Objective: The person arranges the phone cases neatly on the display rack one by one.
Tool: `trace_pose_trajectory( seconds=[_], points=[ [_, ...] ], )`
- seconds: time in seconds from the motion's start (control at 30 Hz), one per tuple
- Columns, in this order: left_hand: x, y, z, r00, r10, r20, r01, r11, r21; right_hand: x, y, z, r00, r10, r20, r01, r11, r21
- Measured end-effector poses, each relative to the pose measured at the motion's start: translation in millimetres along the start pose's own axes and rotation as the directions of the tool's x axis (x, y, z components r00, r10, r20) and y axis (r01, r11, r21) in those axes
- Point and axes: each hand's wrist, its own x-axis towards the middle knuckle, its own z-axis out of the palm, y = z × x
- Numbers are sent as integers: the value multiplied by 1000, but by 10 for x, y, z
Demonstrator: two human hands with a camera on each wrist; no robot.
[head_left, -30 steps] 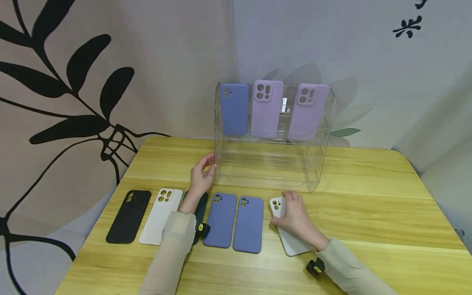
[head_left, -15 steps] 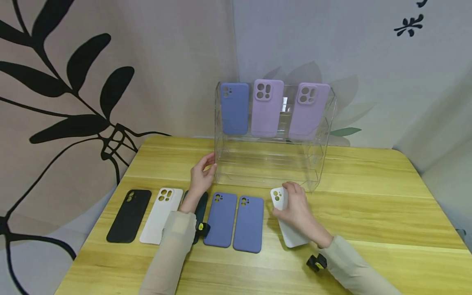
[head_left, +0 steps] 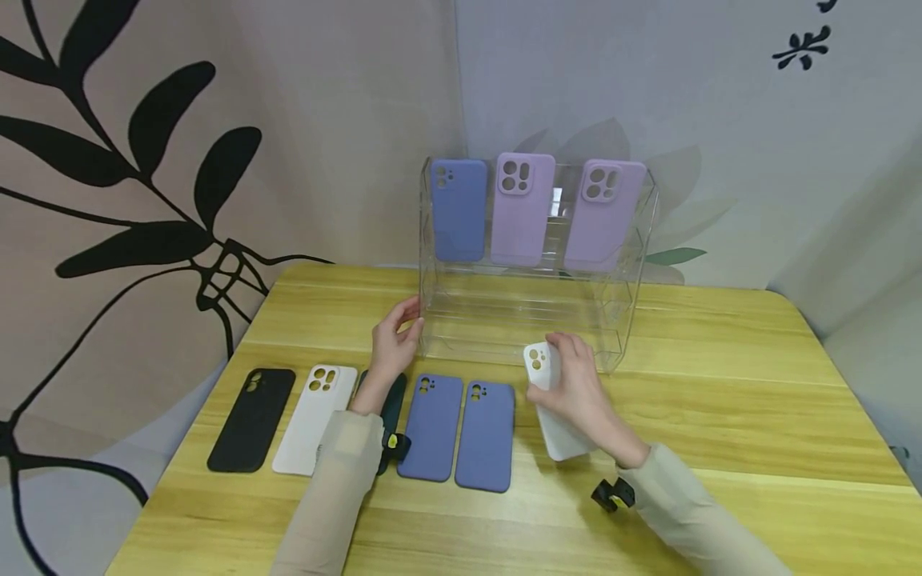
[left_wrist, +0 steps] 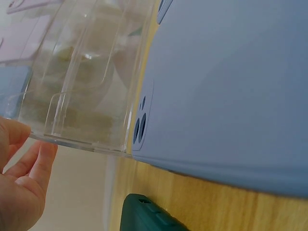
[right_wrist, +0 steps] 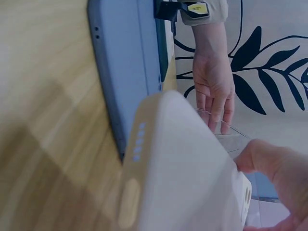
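White phone case (head_left: 567,437) in the right hand (head_left: 579,390), left hand (head_left: 394,340) at the clear display rack (head_left: 519,306).
Head view: right of centre, low in the frame, the right hand's thumb and fingers clamp the white phone case, tilted above the wooden table (head_left: 727,400); near the centre, the left hand pinches the rack's left edge. On the upper tier stand 1 blue case (head_left: 458,212) and 2 lilac cases (head_left: 520,228); from lower left to centre lie 1 black case (head_left: 250,422), 1 second white case (head_left: 311,424), 1 dark green case (head_left: 394,404) and 2 blue-violet cases (head_left: 430,432). Left wrist view: at the left, thumb and fingers sit on either side of the rack's rim. Right wrist view: the gripped case fills the lower centre, thumb at lower right.
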Motion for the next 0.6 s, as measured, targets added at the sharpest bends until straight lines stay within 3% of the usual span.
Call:
trace_pose_trajectory(
  seconds=[0.6],
  points=[
    [-1,2,4,1000,19,-14,-19,1000,3,403,-236,-63,996,-59,-60,62,996,61]
  ],
)
